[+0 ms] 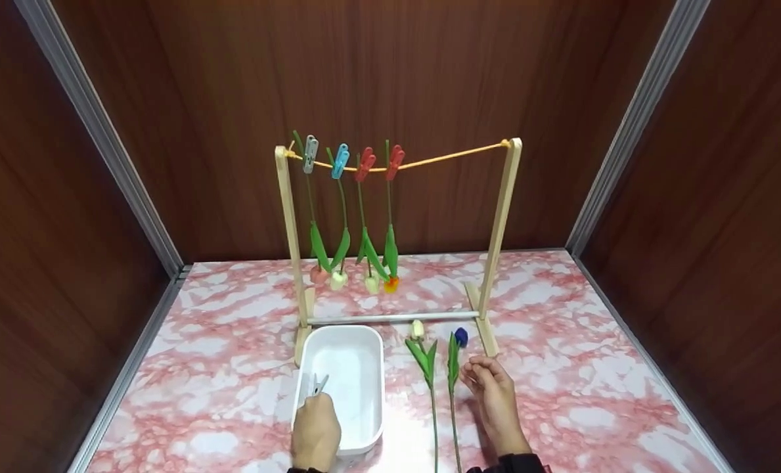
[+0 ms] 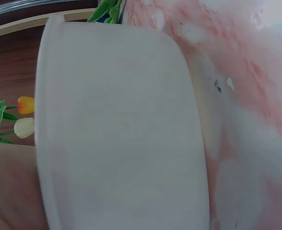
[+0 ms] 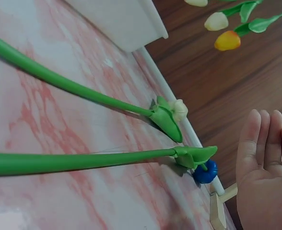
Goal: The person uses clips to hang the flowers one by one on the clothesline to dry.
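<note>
My left hand pinches a grey clothespin above the near-left side of a white plastic tub. In the left wrist view the tub's outer wall hides most of this hand. My right hand holds nothing; its fingers are slightly bent, just right of a blue artificial tulip. That tulip lies on the table with its green stem toward me. Left of it lies a white tulip, placed the same way. The right wrist view shows the right palm apart from both stems.
Behind the tub stands a wooden frame with an orange cord. Several tulips hang from it head down, held by a grey clothespin, a blue one and two red ones. Brown panels enclose the marbled table.
</note>
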The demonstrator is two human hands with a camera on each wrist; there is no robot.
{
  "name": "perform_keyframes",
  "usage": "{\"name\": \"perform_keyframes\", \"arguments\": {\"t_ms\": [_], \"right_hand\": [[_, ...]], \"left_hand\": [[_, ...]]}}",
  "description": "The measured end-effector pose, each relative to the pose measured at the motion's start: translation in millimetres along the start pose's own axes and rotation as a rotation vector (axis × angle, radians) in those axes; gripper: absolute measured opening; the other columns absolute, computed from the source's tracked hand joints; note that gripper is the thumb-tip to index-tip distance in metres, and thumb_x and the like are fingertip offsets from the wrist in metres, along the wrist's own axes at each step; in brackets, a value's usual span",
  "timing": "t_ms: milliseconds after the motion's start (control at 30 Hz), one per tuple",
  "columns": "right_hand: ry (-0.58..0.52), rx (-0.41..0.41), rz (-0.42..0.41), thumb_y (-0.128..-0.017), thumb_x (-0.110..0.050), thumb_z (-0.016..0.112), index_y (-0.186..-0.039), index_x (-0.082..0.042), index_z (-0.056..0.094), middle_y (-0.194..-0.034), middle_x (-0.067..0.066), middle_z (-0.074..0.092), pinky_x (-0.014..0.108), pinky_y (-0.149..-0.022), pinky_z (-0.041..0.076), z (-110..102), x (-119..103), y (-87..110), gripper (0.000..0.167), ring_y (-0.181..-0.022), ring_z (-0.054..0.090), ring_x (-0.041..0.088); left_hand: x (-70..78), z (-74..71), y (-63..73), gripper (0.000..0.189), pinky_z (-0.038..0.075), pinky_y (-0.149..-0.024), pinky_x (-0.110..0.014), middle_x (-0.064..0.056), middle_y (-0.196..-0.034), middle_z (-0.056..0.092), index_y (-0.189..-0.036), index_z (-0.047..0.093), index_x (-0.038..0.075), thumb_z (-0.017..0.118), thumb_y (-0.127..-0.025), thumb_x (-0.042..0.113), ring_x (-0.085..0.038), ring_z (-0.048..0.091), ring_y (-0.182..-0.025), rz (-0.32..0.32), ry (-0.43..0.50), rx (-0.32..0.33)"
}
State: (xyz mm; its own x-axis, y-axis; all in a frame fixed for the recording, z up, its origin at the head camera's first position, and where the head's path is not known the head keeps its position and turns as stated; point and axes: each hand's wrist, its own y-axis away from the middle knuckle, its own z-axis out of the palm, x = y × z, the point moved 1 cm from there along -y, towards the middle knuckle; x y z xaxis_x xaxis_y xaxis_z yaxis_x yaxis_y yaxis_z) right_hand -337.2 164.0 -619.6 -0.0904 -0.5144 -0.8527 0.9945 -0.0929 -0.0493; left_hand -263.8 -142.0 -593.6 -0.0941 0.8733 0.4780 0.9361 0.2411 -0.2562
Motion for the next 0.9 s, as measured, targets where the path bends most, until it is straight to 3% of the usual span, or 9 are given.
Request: {"name": "perform_keyframes", "arguments": {"t_ms": [133, 233, 333, 433, 500, 567, 733, 800, 900], "right_hand": [[0.061, -0.02, 0.034, -0.107, 0.005, 0.051, -0.107, 0.004, 0.066, -0.097, 0.008, 0.07, 0.037, -0.094, 0.059, 2, 4, 2.4, 0.015, -0.097, 0.072, 0.021], [0.126, -0.047, 0.053, -0.107, 0.003, 0.053, -0.11, 0.008, 0.065, -0.099, 0.01, 0.069, 0.037, -0.094, 0.059, 6, 6, 3.6, 0.013, -0.097, 0.071, 0.022], [0.192, -0.077, 0.061, -0.106, 0.002, 0.055, -0.113, 0.013, 0.062, -0.099, 0.011, 0.069, 0.036, -0.094, 0.059, 12, 7, 3.5, 0.014, -0.096, 0.07, 0.02], [0.254, -0.108, 0.057, -0.106, 0.002, 0.055, -0.115, 0.016, 0.06, -0.1, 0.011, 0.068, 0.037, -0.093, 0.059, 19, 6, 3.0, 0.018, -0.096, 0.069, 0.019], [0.295, -0.14, 0.048, -0.106, 0.001, 0.055, -0.117, 0.017, 0.059, -0.101, 0.012, 0.067, 0.038, -0.093, 0.059, 25, 3, 3.4, 0.02, -0.096, 0.068, 0.019], [0.348, -0.181, 0.037, -0.105, 0.002, 0.056, -0.118, 0.018, 0.057, -0.103, 0.014, 0.068, 0.041, -0.094, 0.059, 32, -1, 6.0, 0.021, -0.098, 0.069, 0.022], [0.544, -0.37, -0.009, -0.101, -0.001, 0.064, -0.123, 0.013, 0.061, -0.114, 0.022, 0.069, 0.04, -0.093, 0.059, 62, -18, 27.3, 0.026, -0.106, 0.068, 0.031], [0.608, -0.474, -0.013, -0.102, -0.006, 0.067, -0.128, 0.009, 0.062, -0.12, 0.022, 0.068, 0.036, -0.094, 0.058, 74, -25, 36.1, 0.031, -0.11, 0.067, 0.032], [0.644, -0.585, 0.015, -0.104, -0.014, 0.069, -0.135, 0.004, 0.061, -0.127, 0.016, 0.067, 0.031, -0.095, 0.056, 88, -32, 44.0, 0.037, -0.117, 0.065, 0.032]], "left_hand": [[-0.2, 2.5, -3.3, 0.017, 0.059, -0.061, -0.055, -0.028, -0.073, 0.066, -0.074, 0.063, -0.006, 0.062, -0.089, -0.013, -0.045, 0.07, -0.067, 0.038, -0.007, 0.001], [0.4, 2.9, -7.4, 0.01, 0.06, -0.066, -0.054, -0.025, -0.077, 0.069, -0.077, 0.066, -0.004, 0.072, -0.082, -0.011, -0.044, 0.071, -0.071, 0.026, 0.03, -0.041], [3.3, 0.7, -12.9, 0.015, 0.062, -0.074, -0.053, -0.025, -0.09, 0.073, -0.091, 0.073, -0.006, 0.082, -0.078, -0.007, -0.044, 0.073, -0.082, 0.005, 0.126, -0.103], [8.6, -2.7, -18.3, 0.029, 0.062, -0.081, -0.05, -0.023, -0.099, 0.075, -0.104, 0.076, -0.007, 0.087, -0.078, -0.001, -0.04, 0.074, -0.091, 0.021, 0.251, -0.094], [12.9, -3.7, -20.7, 0.031, 0.063, -0.082, -0.044, -0.019, -0.101, 0.075, -0.108, 0.077, -0.006, 0.088, -0.08, 0.001, -0.035, 0.074, -0.092, 0.03, 0.38, -0.057], [18.5, -3.2, -21.6, 0.03, 0.063, -0.081, -0.037, -0.015, -0.099, 0.076, -0.108, 0.077, -0.005, 0.088, -0.081, 0.001, -0.03, 0.074, -0.091, 0.012, 0.58, -0.005], [41.6, -4.7, -12.8, 0.033, 0.061, -0.082, -0.027, -0.019, -0.104, 0.077, -0.115, 0.075, -0.01, 0.085, -0.085, -0.004, -0.024, 0.075, -0.094, -0.122, 1.129, 0.009], [52.6, -7.4, -8.0, 0.034, 0.06, -0.085, -0.026, -0.021, -0.107, 0.077, -0.118, 0.073, -0.011, 0.084, -0.086, -0.004, -0.023, 0.075, -0.097, -0.156, 1.233, -0.023], [66.7, -11.7, -3.7, 0.035, 0.059, -0.087, -0.027, -0.021, -0.11, 0.076, -0.119, 0.073, -0.01, 0.084, -0.088, -0.001, -0.023, 0.074, -0.101, -0.171, 1.299, -0.069]]}}
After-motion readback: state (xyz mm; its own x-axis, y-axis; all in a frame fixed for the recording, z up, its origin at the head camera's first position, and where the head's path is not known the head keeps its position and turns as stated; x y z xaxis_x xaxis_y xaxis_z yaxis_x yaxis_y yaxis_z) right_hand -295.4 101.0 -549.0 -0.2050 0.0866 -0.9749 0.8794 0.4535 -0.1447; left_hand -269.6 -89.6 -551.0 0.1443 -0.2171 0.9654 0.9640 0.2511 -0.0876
